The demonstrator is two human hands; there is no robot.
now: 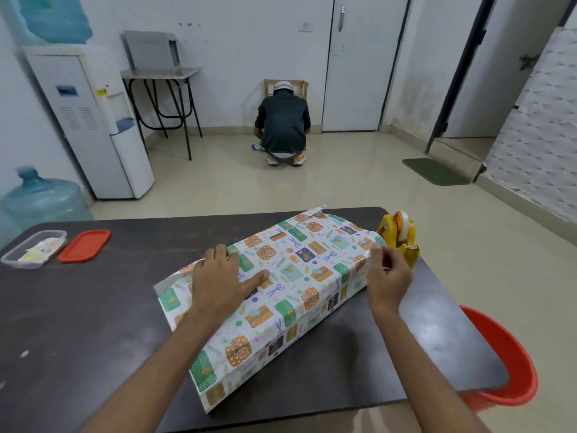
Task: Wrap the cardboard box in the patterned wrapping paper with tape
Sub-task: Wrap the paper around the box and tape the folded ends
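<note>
— Dark brown rectangular counter point(93, 307), and the cardboard box is hidden?

— Fully, under the glossy gift-patterned wrapping paper point(281, 295), lying mid-counter. The left hand point(223, 281) lies flat, fingers spread, likely pinning the overlap so it can't slip.

— The right?

— The right hand point(387, 276) pinches the paper's far edge (possibly tape too; I cannot tell), just beside the yellow plastic tape dispenser point(401, 237), kept within reach.

A dark bench point(93, 323) carries a paper-wrapped box point(281, 295) at its centre; a yellow tape dispenser point(401, 234) stands just right of the box, a clear tub point(32, 249) and red lid point(85, 245) well left.
</note>
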